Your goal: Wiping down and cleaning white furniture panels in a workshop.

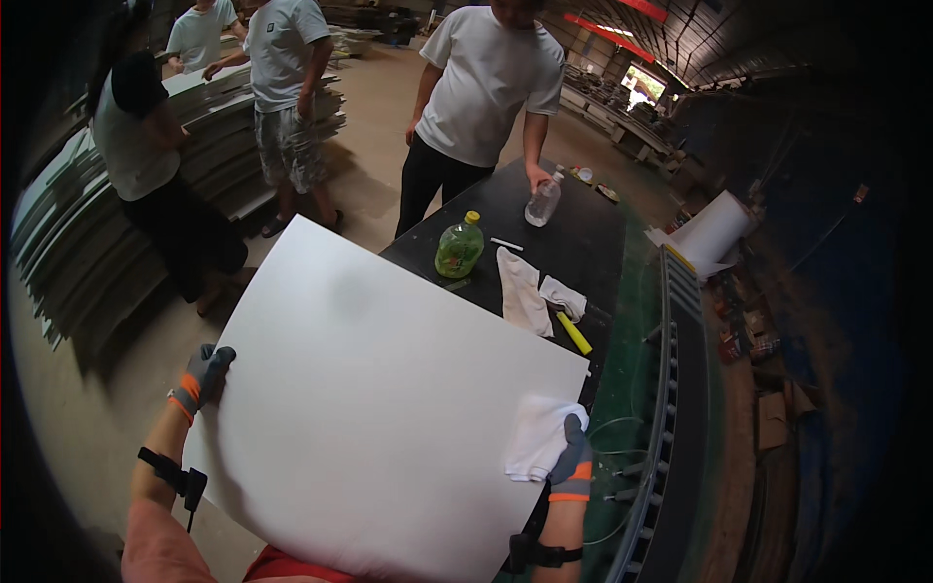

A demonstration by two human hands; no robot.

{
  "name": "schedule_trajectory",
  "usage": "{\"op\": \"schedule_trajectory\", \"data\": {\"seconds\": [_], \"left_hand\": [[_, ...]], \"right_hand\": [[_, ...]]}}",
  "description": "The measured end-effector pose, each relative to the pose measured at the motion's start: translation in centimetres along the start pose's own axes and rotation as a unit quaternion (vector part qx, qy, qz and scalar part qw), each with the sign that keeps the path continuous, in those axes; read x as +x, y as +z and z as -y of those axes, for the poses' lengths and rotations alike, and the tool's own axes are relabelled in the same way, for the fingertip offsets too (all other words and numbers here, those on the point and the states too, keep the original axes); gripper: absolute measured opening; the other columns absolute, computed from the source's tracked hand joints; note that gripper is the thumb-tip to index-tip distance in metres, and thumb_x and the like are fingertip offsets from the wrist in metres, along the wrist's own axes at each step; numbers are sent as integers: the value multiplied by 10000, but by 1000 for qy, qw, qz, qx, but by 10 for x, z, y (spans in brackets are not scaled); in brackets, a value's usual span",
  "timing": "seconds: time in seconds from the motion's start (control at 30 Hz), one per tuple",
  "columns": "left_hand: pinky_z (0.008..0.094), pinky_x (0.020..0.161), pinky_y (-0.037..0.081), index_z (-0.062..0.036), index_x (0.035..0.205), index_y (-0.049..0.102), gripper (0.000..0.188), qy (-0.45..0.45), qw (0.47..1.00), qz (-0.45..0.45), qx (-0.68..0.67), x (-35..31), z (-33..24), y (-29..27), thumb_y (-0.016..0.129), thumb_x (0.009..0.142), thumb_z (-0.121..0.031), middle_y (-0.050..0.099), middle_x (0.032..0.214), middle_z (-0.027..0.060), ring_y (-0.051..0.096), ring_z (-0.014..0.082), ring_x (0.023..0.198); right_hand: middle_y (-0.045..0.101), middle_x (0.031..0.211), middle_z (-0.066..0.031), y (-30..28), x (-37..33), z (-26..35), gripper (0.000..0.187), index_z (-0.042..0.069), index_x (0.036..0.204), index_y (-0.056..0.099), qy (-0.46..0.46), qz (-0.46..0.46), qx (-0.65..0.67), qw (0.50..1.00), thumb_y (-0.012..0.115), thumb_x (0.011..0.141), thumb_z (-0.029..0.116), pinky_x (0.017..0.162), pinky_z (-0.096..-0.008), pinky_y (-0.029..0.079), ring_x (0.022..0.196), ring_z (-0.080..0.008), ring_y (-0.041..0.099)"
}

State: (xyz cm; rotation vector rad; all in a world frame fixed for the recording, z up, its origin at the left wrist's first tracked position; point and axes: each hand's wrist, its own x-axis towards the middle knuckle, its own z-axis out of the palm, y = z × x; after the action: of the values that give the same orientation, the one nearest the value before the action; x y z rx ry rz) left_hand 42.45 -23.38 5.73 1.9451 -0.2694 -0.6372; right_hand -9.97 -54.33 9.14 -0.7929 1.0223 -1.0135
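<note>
A large white panel (369, 398) lies tilted in front of me, its right part over a black table (593, 262). My left hand (207, 375), in a grey glove with an orange cuff, is closed round the panel's left edge. At the right edge, my right hand (571, 455), gloved alike, is closed on a folded white cloth (536, 437) that rests against the panel. Whether its fingers also grip the panel edge is hidden. Beyond the panel, a green bottle (460, 246) with a yellow cap stands on the table, near crumpled whitish cloths (522, 291) and a yellow-handled tool (573, 332).
Across the table a person (491, 87) holds a clear pump bottle (542, 200). Several more people stand at the left by a tall stack of panels (224, 146). To the right runs a roller rail (666, 389); a large white roll (714, 233) lies past it.
</note>
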Motion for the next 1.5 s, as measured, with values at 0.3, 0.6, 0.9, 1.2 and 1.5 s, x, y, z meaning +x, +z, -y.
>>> {"op": "schedule_trajectory", "data": {"seconds": [0.3,0.6,0.9,1.2,1.5], "left_hand": [[275,669,452,-1,1170,599,459,0,998,35,58,24,34,3,581,873,-351,615,890,25,507,101,729],[329,966,442,-21,1183,594,303,235,955,62,170,86,120,-10,555,918,-163,609,1182,158,557,293,1145],[344,923,478,19,1128,587,283,193,956,102,193,86,116,-7,494,985,-207,658,1049,136,615,273,994],[334,1019,407,1,1321,545,502,87,978,69,176,104,86,-3,501,989,-373,594,1303,138,538,274,1211],[467,1093,335,-6,1359,492,505,633,707,110,295,14,-6,171,581,925,-249,466,1385,254,388,421,1328]], "right_hand": [[561,1310,-182,-3,23,-43,622,-14,1336,475,41,17,62,997,634,908,409,1005,-457,463,1170,-330,565],[511,1396,-165,-32,31,-56,653,3,1410,417,61,17,105,992,571,934,422,1062,-503,413,1259,-359,506],[440,1450,-187,-73,-40,-19,704,3,1457,340,-166,-77,124,975,476,969,492,1074,-467,411,1289,-355,476],[630,1099,-124,-69,-236,33,604,-55,1249,550,-184,-174,-525,813,473,984,482,887,-348,477,1004,-205,617],[457,1405,-190,63,-361,-241,479,83,1228,533,-244,-100,-694,670,621,815,310,1138,-637,189,1368,-407,377]]}}
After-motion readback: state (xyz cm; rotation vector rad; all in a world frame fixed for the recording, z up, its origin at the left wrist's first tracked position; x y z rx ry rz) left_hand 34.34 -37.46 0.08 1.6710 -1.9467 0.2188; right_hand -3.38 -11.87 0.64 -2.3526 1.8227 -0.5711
